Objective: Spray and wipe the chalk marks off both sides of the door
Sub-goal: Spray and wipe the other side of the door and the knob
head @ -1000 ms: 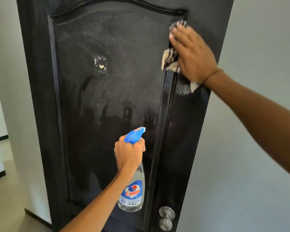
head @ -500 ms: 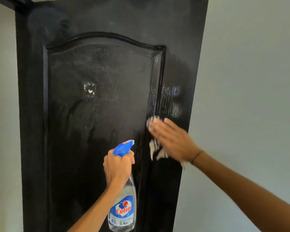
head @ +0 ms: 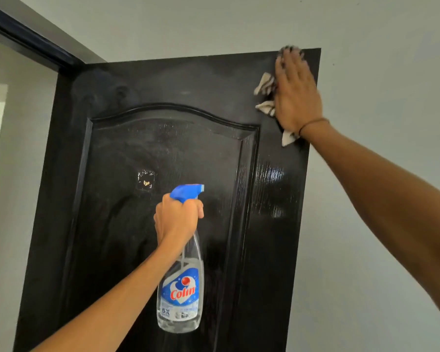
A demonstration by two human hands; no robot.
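Black gloss wood fills most of what I see: the door (head: 163, 153) stands open, and my right hand (head: 296, 97) has swept from the middle of its outer stile up to the top right corner, where it now presses the striped cloth (head: 264, 87) flat against the wood, fingers straight and the cloth bunched out past my palm. Half a second ago that hand was well lower, beside the raised panel, so I judge this as one long upward stroke finishing the edge strip of this face. My left hand (head: 178, 219) has stayed where it was, curled tight round the neck of the spray bottle (head: 181, 295), its blue trigger head (head: 187, 192) pointing right, just in front of the panel. Wet sheen shows on the stile below my right wrist, and hazy smears lie across the panel and the top rail, so more wiping looks needed here before I turn to the other side. A small scuffed square patch (head: 145, 180) marks the panel. Pale grey wall (head: 366, 224) lies behind, and the dark door frame (head: 28, 39) runs up on the left.
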